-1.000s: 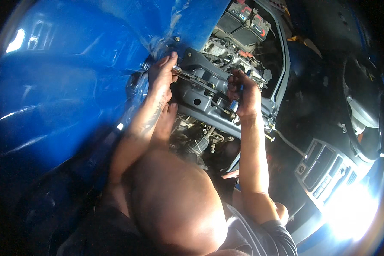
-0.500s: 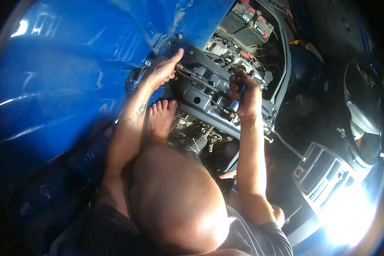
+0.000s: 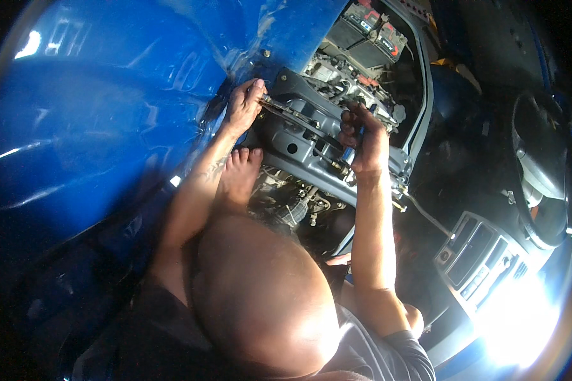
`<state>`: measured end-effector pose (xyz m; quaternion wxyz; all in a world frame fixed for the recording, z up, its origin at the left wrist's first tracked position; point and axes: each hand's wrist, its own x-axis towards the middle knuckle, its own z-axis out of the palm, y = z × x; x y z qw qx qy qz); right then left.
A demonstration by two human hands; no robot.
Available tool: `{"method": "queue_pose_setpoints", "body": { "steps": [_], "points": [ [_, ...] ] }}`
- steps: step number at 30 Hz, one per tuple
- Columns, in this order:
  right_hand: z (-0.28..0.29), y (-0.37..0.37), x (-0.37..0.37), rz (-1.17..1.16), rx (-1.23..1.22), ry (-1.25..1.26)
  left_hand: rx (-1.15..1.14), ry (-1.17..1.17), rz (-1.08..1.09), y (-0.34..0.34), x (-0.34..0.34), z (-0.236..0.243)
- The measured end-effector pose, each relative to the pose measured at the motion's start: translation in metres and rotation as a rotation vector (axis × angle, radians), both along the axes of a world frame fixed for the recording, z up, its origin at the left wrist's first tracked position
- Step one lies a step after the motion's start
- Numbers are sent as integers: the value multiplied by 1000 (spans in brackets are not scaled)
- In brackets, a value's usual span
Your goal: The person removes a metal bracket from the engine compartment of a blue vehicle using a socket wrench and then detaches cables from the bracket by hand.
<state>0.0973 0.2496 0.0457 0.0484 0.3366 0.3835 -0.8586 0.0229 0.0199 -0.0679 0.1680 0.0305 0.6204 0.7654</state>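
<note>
My left hand (image 3: 243, 106) grips the near end of a long metal wrench (image 3: 293, 114) that lies across the grey metal bulkhead (image 3: 299, 149) of a blue car. My right hand (image 3: 364, 141) is closed round a tool with a blue handle (image 3: 348, 155), pressed against the same bulkhead near its lower right. My bare foot (image 3: 238, 176) rests against the bodywork just under the left hand. My bent knee (image 3: 260, 298) fills the lower middle of the view.
Blue body panel (image 3: 108, 120) on the left. Beyond the bulkhead sit engine parts (image 3: 340, 76) and a black battery (image 3: 375, 28). A steering wheel (image 3: 546, 165) and centre console with radio (image 3: 476, 254) stand at the right. Strong glare at the lower right.
My left hand has shifted its hold a little on the wrench's end. The right hand stays in the same spot on the blue-handled tool.
</note>
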Motion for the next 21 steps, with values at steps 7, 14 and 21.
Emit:
{"method": "queue_pose_setpoints", "body": {
  "steps": [7,14,21],
  "points": [
    [-8,11,2,-41,64,-48,-1,-337,82,18,-1,33],
    [10,-11,-12,-25,121,-58,-712,-374,-248,-8,-35,67],
    [6,-13,-2,-77,184,18,-339,-73,-4,9,-3,45]
  ]
}}
